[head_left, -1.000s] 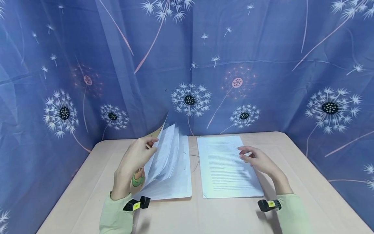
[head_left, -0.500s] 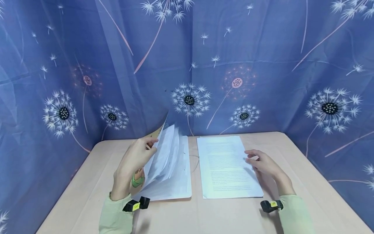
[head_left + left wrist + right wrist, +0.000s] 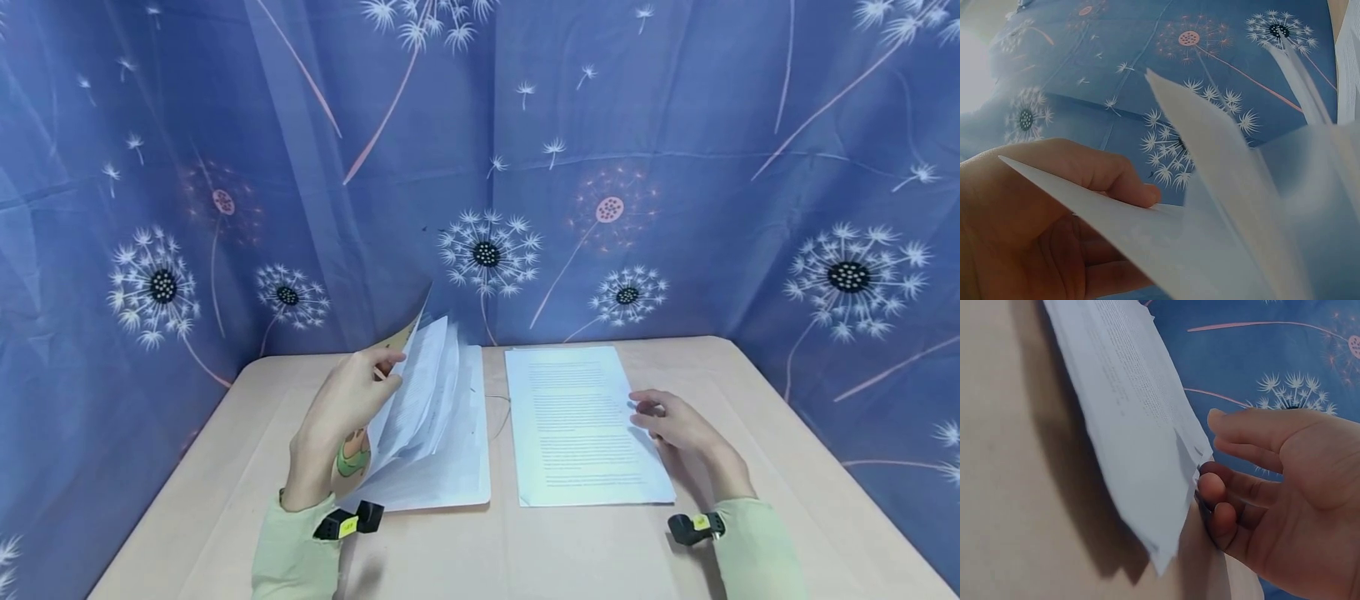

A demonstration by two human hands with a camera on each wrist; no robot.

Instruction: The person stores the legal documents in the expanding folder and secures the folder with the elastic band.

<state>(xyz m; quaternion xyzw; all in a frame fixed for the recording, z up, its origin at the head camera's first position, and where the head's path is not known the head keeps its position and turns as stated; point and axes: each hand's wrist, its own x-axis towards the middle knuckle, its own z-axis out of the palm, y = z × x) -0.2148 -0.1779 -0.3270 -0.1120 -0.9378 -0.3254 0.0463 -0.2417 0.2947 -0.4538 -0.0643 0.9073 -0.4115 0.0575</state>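
on a pale surface (image 3: 577,550), a person's right hand (image 3: 686,429) reaches the right long edge of a stack of printed paper (image 3: 566,433), which lies just left of the fingers, its long axis running away from the person. the fingers are loosely bent, with thumb and index finger parted; whether they press on the sheets cannot be told. this hand is the nearer to the stack. left of it, with a gap between, the left hand (image 3: 348,400) pinches the raised cover (image 3: 395,342) of a folder (image 3: 457,492), its leaves fanned upward. the stack's top page carries paragraphs of printed text too small to read; yellow labels (image 3: 347,527) mark both black wrist devices (image 3: 330,527), their lettering illegible.
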